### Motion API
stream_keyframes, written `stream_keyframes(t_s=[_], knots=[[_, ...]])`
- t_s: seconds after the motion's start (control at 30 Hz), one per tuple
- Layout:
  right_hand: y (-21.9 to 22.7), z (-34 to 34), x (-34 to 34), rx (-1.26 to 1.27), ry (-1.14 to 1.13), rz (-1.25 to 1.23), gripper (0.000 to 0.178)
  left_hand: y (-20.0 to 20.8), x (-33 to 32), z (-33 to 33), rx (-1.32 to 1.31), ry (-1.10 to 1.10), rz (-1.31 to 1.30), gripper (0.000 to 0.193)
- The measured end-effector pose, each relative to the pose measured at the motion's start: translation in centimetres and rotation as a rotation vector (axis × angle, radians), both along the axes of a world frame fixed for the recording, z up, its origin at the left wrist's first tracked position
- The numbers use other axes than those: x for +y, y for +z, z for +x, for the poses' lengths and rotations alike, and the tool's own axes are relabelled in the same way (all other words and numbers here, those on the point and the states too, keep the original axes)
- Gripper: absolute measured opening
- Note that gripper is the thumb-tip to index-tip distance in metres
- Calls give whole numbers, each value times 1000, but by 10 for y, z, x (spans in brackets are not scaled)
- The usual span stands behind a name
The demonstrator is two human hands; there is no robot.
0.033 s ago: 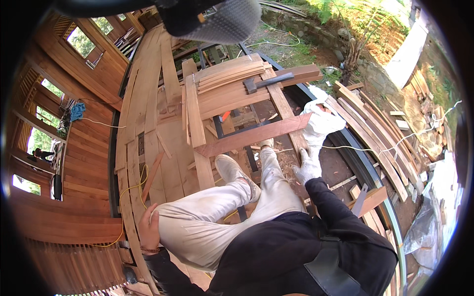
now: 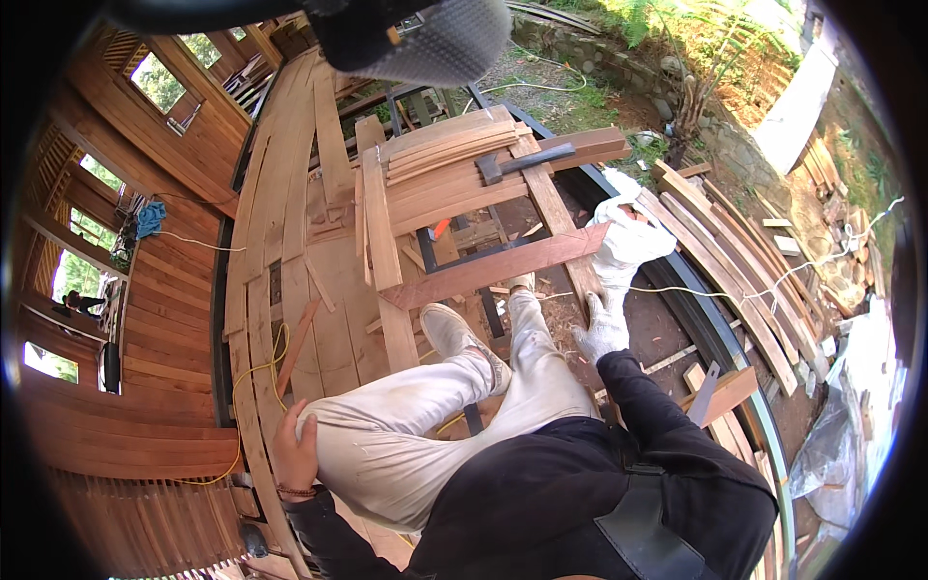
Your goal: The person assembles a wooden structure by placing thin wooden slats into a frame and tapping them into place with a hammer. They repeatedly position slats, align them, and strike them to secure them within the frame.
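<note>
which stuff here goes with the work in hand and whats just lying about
Likely part of the work:
reddish board, across two planks
hammer, lying beyond it
white glove, worn on the right hand

Seemingly just lying about:
blue cloth, at left
clear plastic sheet, far right
loose boards, at right

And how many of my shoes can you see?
2: the left shoe just this side of the reddish plank, the right shoe at its edge, toe possibly hidden beneath.

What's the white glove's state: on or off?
On: the glove covers the right hand and meets the black sleeve; the left hand is bare.
</note>
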State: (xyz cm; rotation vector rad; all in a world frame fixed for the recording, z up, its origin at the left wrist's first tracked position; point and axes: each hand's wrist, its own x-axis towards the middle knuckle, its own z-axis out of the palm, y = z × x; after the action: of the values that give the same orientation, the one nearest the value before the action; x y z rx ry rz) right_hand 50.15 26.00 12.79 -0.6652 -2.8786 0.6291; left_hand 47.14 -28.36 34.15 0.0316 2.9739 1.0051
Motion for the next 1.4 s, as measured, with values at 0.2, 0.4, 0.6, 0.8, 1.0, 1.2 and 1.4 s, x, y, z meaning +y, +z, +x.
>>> stream_keyframes(t_s=[0.2, 0.4, 0.6, 0.8, 1.0, 1.2, 1.4], knots=[[-23, -10, 13, 196, -43, -3, 67, -22, 56, -43, 18, -120, -227, 43], [-3, -59, 28, 463, 26, -21, 60, -77, 160, -123, -161, -428, 50, 46], [28, -246, 40, 425, 282, -11, 57, -179, 220, -208, 174, -474, -110, 65], [17, -376, 70, 275, 410, 373, 61, -212, 237, -240, 210, -582, -328, 79], [19, -436, 81, -95, 530, 409, 57, -233, 221, -241, 112, -584, -244, 72], [14, -457, 95, -120, 628, 331, 48, -208, 198, -229, -64, -633, -272, 70], [26, -460, 34, -118, 740, 283, 50, -210, 189, -221, -95, -643, -270, 72]])
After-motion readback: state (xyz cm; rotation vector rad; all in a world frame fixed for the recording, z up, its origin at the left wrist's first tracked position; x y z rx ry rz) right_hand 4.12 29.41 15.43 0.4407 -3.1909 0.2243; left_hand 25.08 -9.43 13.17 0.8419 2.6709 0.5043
